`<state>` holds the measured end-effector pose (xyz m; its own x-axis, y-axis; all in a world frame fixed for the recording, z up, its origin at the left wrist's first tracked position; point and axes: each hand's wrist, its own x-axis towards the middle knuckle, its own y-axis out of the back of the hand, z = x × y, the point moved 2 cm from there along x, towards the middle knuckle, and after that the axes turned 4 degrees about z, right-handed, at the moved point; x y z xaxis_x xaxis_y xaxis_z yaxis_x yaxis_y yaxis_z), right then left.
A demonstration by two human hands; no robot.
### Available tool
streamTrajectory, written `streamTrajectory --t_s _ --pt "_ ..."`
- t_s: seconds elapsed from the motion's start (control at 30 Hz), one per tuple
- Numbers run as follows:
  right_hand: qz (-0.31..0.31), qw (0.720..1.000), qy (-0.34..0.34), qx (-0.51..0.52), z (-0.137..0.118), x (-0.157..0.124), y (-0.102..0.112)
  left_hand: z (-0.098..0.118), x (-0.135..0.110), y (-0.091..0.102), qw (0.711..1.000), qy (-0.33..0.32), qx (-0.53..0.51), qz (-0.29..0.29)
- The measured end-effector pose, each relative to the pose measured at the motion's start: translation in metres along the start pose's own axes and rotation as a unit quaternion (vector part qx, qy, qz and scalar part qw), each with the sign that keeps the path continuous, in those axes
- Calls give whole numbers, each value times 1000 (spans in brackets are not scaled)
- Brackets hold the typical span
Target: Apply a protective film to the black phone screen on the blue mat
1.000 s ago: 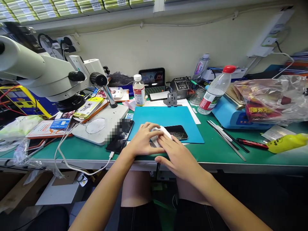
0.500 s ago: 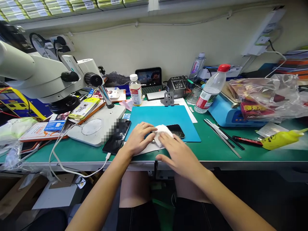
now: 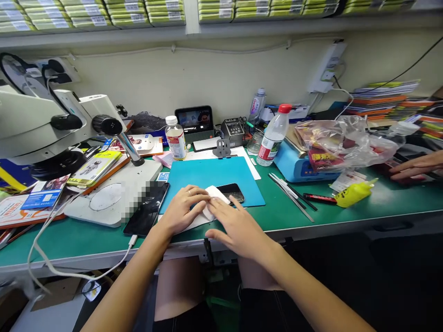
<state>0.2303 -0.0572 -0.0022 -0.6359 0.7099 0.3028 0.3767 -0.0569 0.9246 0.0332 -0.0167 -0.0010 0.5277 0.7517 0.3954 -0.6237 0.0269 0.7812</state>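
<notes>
A smartphone (image 3: 236, 191) with a dark screen lies on the blue mat (image 3: 207, 170) in front of me. My right hand (image 3: 238, 226) presses a folded white tissue (image 3: 216, 193) onto it, fingers stretched forward and thumb apart. At the phone's left end, my left hand (image 3: 183, 210) has its fingers and thumb closed around the edge; the grip itself is mostly covered by hand and tissue. A white sheet shows beneath my hands. Left of the mat rests another black phone (image 3: 148, 207), close to a white cable plug (image 3: 132, 240).
A microscope (image 3: 41, 124) stands over its white base (image 3: 107, 196) at left. Behind the mat are a juice bottle (image 3: 176, 138) and a tablet-like screen (image 3: 194, 119). Rightward are a water bottle (image 3: 273, 136), metal strips (image 3: 290, 196), a yellow squeeze bottle (image 3: 355, 192) and another person's hand (image 3: 418, 166).
The view has swung right, bringing another person's hand in at the right edge. My hands stay at the phone with the tissue; little else differs.
</notes>
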Motion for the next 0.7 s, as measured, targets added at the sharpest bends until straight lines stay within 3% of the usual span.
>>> streamTrajectory --t_s 0.17,0.37,0.53,0.7 --pt "19 996 -81 -43 22 4 5 -1 0 -4 1000 -5 7 7" --pt "33 999 -28 -10 -5 6 -5 0 -1 -5 1000 -8 5 5" --pt "45 996 -82 -1 17 -13 1 0 1 -4 1000 -4 3 2" --pt "59 993 -95 -35 20 2 -9 -2 1 -5 1000 8 16 26"
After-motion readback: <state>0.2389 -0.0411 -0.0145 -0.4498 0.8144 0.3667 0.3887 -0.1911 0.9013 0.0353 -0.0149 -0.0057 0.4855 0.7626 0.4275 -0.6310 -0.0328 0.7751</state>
